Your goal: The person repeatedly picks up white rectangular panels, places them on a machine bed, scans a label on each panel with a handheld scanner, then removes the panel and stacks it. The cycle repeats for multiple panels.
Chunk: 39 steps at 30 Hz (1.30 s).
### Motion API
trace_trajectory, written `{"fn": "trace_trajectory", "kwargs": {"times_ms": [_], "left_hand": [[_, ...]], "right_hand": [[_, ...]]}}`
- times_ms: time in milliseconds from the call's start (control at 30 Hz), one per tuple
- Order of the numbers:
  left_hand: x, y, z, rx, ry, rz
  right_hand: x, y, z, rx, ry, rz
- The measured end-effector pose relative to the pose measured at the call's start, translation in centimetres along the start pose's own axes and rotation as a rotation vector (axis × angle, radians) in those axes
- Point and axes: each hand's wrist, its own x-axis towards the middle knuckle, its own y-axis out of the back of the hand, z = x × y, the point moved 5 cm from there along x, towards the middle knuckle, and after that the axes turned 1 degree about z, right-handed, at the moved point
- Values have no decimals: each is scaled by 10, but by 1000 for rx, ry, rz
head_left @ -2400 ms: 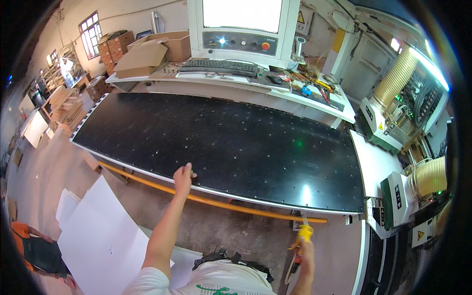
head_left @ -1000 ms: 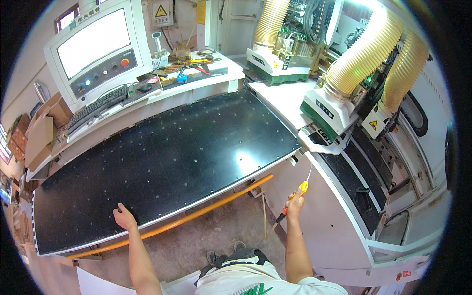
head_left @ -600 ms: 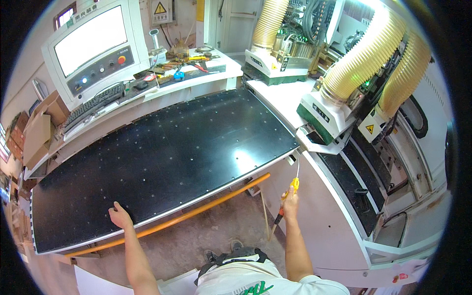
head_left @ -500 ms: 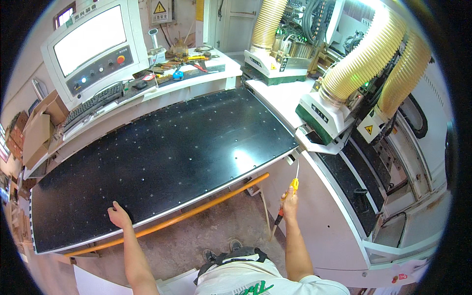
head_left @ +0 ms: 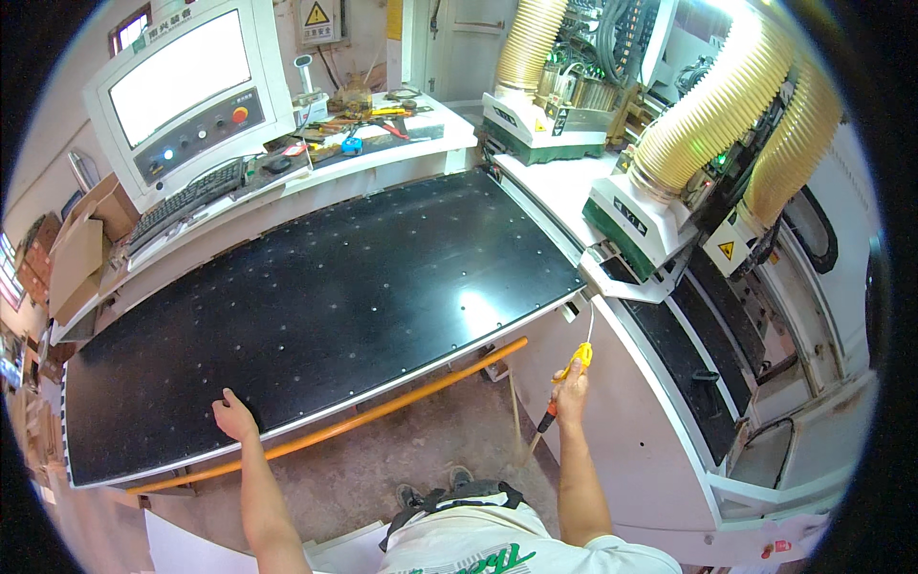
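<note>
My right hand (head_left: 572,387) is closed round a yellow air blow gun (head_left: 584,354). Its long thin nozzle (head_left: 592,320) points up toward the right corner of a black table (head_left: 316,277), and an orange and black hose end (head_left: 545,419) hangs below my fist. Small round dots stud the black top in rows. Over the table's near left part, close to its front edge, my left hand (head_left: 235,417) rests on or just above the surface. Its thumb and a finger stick out with nothing visible in them; the other fingers are partly hidden.
An orange tube (head_left: 382,409) runs along the table's front. At right stands a white machine with suction hoods (head_left: 636,225) and ribbed yellow hoses (head_left: 712,120). Behind are a control panel with a screen (head_left: 182,81), a keyboard (head_left: 191,199), tools (head_left: 368,120) and a cardboard box (head_left: 78,273).
My right hand and the blow gun have shifted slightly right. My left hand stays at nearly the same place on the table. The whole view has moved a little.
</note>
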Motion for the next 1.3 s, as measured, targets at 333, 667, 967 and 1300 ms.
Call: {"fn": "trace_trajectory", "kwargs": {"times_ms": [333, 667, 967, 1300], "left_hand": [[-1, 2, 4, -11, -25, 19], [-1, 0, 2, 18, -7, 8], [-2, 0, 1, 32, 4, 6], [-1, 1, 2, 23, -22, 16]], "right_hand": [[6, -3, 1, -21, 2, -20], [-3, -1, -13, -59, -49, -32], [2, 2, -9, -75, -56, -28], [4, 3, -11, -80, -76, -16]]}}
